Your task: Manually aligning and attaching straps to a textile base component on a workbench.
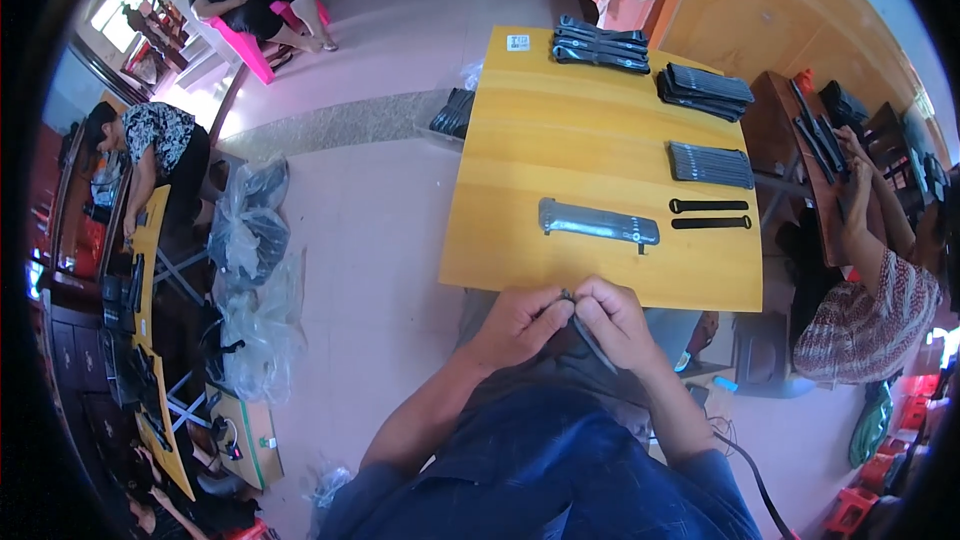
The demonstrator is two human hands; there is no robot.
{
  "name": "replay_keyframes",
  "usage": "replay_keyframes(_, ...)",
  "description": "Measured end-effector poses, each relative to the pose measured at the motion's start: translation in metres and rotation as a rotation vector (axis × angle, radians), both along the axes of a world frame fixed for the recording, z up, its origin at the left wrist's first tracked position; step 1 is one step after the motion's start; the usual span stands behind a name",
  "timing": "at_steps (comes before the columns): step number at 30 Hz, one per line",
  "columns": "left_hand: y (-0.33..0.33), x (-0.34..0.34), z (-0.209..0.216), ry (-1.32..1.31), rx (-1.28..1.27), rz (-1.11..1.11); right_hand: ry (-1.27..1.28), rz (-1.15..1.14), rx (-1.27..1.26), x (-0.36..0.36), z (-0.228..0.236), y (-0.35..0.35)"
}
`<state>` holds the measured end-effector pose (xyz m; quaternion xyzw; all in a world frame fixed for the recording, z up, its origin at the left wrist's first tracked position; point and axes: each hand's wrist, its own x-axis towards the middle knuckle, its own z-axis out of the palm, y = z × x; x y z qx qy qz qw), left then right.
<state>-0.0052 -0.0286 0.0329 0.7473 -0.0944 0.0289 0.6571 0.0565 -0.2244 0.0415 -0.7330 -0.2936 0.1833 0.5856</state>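
My left hand (522,328) and my right hand (617,325) meet in front of my lap, just off the near edge of the yellow table (510,260). Both are closed, thumbs and fingers pinching a dark strap (597,348) whose free end hangs below my right hand. Beyond them on the table lies a flat grey packet in shiny plastic (600,224), with a small dark tab at its lower edge. To its right are two black straps with looped ends, the upper strap (709,206) and the lower strap (711,223), laid parallel.
A stack of dark strap packs (710,165), another stack (704,92) and a banded bundle (601,44) run along the table's far right. Clear plastic bags (250,230) lie on the floor at left. Other people work at tables on both sides; one person sits on a pink chair (243,48).
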Motion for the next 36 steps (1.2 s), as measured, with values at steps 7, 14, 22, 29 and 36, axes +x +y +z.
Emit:
replay_keyframes(7, -0.002, 0.005, 0.009, -0.103, 0.224, -0.058, -0.017, 0.055, -0.058, 0.011, 0.027, -0.001)
replay_keyframes(14, -0.007, 0.007, 0.014, -0.18, 0.112, -0.055, -0.004, 0.026, -0.048, 0.006, 0.019, -0.002)
replay_keyframes(22, -0.018, -0.001, 0.016, 0.004, -0.174, 0.002, -0.193, -0.231, 0.133, -0.008, -0.006, 0.006)
replay_keyframes(29, -0.015, -0.011, 0.004, 0.14, -0.555, 0.437, -0.008, -0.868, 0.47, 0.033, -0.023, -0.039)
replay_keyframes(36, 0.023, -0.025, -0.003, 0.09, -0.615, 0.702, -0.082, -1.177, 0.592, 0.072, -0.021, -0.117)
